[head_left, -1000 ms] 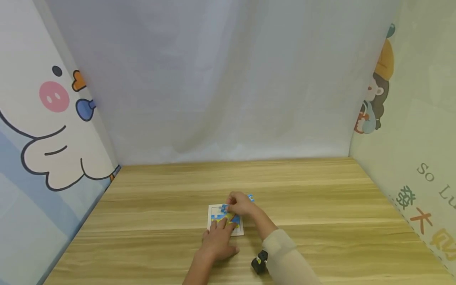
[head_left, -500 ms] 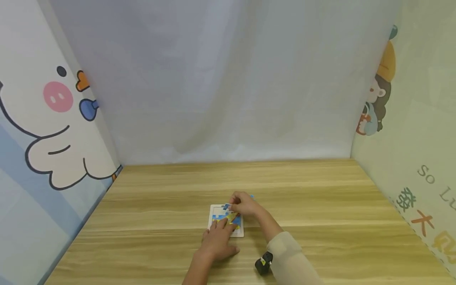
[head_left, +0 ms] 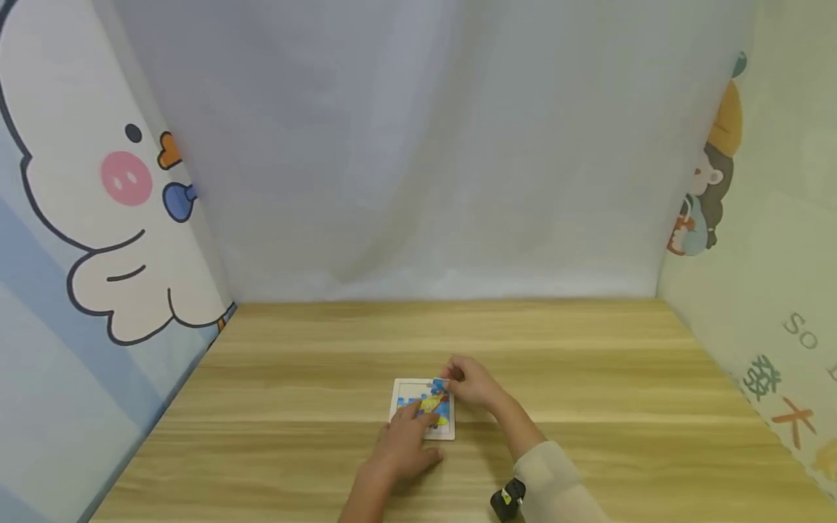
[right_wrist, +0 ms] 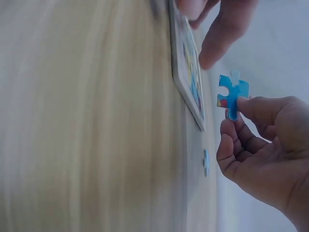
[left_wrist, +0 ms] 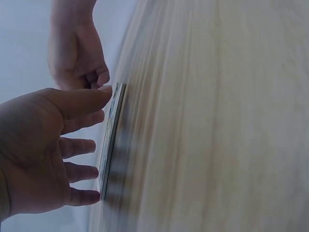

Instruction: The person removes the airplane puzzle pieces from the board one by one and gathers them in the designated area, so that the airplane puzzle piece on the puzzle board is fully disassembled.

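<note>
Glossy blue card-like jigsaw piece point(right_wrist: 236, 89) pinched in the right hand point(right_wrist: 273, 152), by the far-right corner of a square white puzzle tray point(head_left: 410, 390); left hand point(head_left: 402, 439) straight-fingered over it. Piece looks light, stiff tbh, I'd grip its edges.

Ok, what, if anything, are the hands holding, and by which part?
The right hand pinches a blue puzzle piece by one corner, beside a knob; the left hand grips nothing.

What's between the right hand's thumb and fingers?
A blue puzzle piece with a red and yellow patch, pinched in the right hand; the right wrist view shows it.
</note>
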Action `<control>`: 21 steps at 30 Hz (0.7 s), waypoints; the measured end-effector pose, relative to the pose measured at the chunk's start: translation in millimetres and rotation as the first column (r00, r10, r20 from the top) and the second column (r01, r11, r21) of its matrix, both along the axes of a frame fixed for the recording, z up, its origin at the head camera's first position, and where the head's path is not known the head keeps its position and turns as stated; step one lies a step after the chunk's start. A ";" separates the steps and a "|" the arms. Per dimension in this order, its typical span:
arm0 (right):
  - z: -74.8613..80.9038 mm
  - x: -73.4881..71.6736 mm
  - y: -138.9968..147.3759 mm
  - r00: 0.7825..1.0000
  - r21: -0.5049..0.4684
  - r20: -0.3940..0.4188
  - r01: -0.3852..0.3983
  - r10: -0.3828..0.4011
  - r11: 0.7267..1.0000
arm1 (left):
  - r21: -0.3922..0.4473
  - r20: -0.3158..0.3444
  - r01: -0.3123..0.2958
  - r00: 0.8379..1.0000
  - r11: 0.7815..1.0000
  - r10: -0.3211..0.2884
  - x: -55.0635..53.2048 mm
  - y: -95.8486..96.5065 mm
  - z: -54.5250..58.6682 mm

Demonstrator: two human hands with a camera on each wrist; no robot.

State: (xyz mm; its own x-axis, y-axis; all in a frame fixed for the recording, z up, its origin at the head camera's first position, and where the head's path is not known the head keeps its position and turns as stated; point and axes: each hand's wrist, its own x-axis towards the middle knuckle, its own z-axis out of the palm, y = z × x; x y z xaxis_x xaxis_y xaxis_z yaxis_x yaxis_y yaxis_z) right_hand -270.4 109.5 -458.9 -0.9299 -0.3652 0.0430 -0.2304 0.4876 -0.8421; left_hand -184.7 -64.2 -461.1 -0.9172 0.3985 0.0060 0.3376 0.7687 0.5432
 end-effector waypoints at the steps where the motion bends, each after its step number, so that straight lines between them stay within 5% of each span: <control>1: 0.8 2.3 3.0 1.000 0.004 -0.006 0.007 -0.007 1.000 | 0.008 -0.018 -0.002 1.000 1.000 0.002 0.7 -0.5 -0.3; 12: 1.6 10.8 44.2 0.996 -0.064 0.017 0.090 -0.089 0.994 | -0.002 -0.100 0.019 0.995 1.000 -0.019 3.7 -2.1 -0.7; 21: -2.1 8.2 56.5 0.994 -0.120 0.028 0.110 -0.107 0.987 | -0.035 -0.037 -0.012 0.999 0.999 0.011 2.3 2.8 2.1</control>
State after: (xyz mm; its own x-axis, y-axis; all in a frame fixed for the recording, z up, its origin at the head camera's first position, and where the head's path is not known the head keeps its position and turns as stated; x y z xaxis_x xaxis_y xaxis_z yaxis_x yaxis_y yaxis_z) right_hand -262.2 166.0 -461.0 -0.9650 -0.2552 0.0606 -0.1632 0.4033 -0.9004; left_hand -182.4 -61.4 -459.0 -0.9210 0.3886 0.0263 0.3482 0.7911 0.5029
